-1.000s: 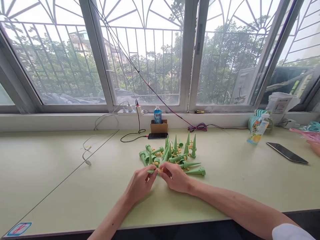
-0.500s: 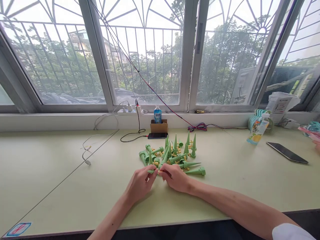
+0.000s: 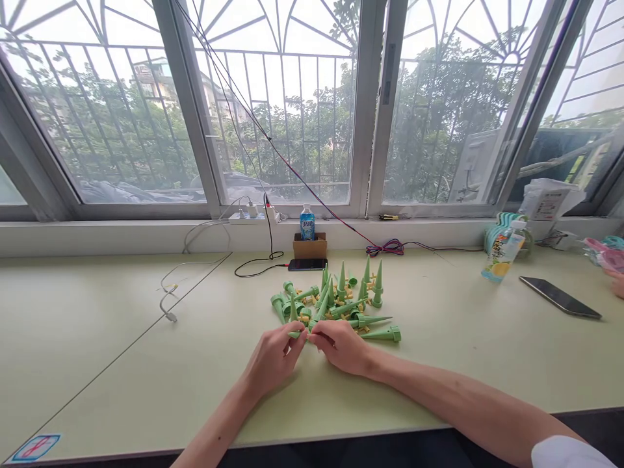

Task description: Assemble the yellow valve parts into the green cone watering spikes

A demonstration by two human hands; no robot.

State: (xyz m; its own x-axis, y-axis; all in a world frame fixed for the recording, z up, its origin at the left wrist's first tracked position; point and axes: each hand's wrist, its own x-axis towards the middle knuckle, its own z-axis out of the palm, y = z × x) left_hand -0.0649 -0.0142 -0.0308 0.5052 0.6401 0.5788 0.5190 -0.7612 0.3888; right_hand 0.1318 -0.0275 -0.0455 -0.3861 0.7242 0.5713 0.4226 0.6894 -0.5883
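While both forearms reach in over the pale green table [image 3: 146, 390], the left hand [image 3: 275, 351] grasps a slim green piece [image 3: 294, 334] between its thumb and fingers, and the pointed end of this piece comes out towards the left. The right hand [image 3: 344, 348] is just beside it, with the fingers bent and the thumb near their tips; a bit of something yellowish shows between the two hands, but I cannot tell if the right fingers hold it. The held green piece is at the near edge of a pile of green spikes [image 3: 341, 286], mixed with small yellow parts [image 3: 368, 330]. Some spikes stand upright with the point up, others lie on their side, and one lying spike [image 3: 383, 334] is just beyond the right wrist. Behind the pile, a black phone [image 3: 307, 264] lies in front of a cardboard box [image 3: 310, 249], and a blue bottle [image 3: 307, 226] rises from the box. On the right side of the table are a bottle with a lemon picture [image 3: 502, 257] and a second phone [image 3: 560, 298], which lies flat. At the far right edge, another person's hand [image 3: 618, 286] is partly visible, near some pink things [image 3: 609, 260].
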